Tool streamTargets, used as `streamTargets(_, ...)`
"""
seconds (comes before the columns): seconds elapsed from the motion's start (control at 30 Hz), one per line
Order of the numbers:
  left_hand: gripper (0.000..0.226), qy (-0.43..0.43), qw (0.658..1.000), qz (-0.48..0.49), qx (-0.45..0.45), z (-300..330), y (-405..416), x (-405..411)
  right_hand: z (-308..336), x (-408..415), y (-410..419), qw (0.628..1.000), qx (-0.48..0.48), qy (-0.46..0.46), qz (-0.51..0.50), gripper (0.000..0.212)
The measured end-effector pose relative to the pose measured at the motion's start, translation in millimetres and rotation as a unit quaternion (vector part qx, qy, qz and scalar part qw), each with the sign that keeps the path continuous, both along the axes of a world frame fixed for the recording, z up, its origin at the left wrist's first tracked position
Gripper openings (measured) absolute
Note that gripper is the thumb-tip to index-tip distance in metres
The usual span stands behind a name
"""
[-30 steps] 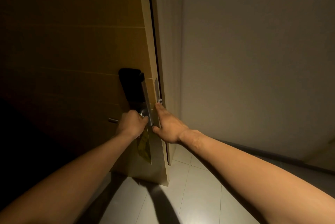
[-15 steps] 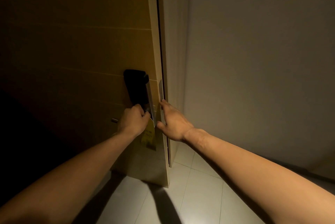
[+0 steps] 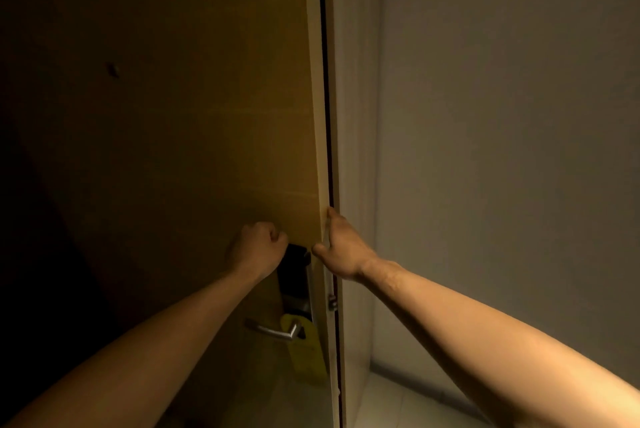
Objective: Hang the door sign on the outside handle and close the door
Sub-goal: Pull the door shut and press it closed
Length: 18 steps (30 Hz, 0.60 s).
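The brown wooden door (image 3: 207, 150) stands almost against the pale frame (image 3: 349, 150), with a thin dark gap between them. A yellow door sign (image 3: 306, 355) hangs from the silver lever handle (image 3: 273, 332), below the black lock plate (image 3: 294, 275). My left hand (image 3: 258, 249) is a closed fist with nothing in it, resting by the top of the lock plate, above the handle. My right hand (image 3: 341, 251) grips the door's edge, thumb on the face and fingers along the edge.
A grey wall (image 3: 502, 150) runs along the right. Pale floor tiles (image 3: 408, 403) show at the bottom right. The left side of the view is dark. A small latch (image 3: 332, 303) sticks out of the door's edge.
My left hand has let go of the handle and risen above the lock plate. The sign now hangs free on the handle. My right hand slid up the door's edge.
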State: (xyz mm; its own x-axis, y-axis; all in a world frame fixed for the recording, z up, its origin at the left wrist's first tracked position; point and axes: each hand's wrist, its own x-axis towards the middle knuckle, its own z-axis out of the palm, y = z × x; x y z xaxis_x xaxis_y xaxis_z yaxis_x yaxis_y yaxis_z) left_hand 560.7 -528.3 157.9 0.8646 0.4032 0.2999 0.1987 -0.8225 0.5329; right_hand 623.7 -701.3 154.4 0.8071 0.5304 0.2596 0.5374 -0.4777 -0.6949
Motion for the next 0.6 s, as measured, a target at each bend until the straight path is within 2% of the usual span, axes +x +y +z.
streamTargets(0.13,0.039,-0.033,0.998,0.033,0.05,59.7,-1.3,2.1,50.8,3.9,4.4,0.999,0.023,-0.022,-0.009,0.062)
streamTargets(0.27,0.035,-0.061,0.991,0.051,0.105,99.6,-3.6,8.0,85.3,9.1,10.6,0.998,0.014,-0.047,-0.033,0.081)
streamTargets(0.43,0.025,0.006,0.991,0.043,0.126,109.5,-3.9,12.4,100.5,12.9,9.8,0.998,0.004,-0.059,-0.033,0.079)
streamTargets(0.6,0.033,0.023,0.989,0.029,0.145,122.0,-5.0,12.3,113.6,16.3,8.7,0.997,0.022,-0.068,-0.027,0.065)
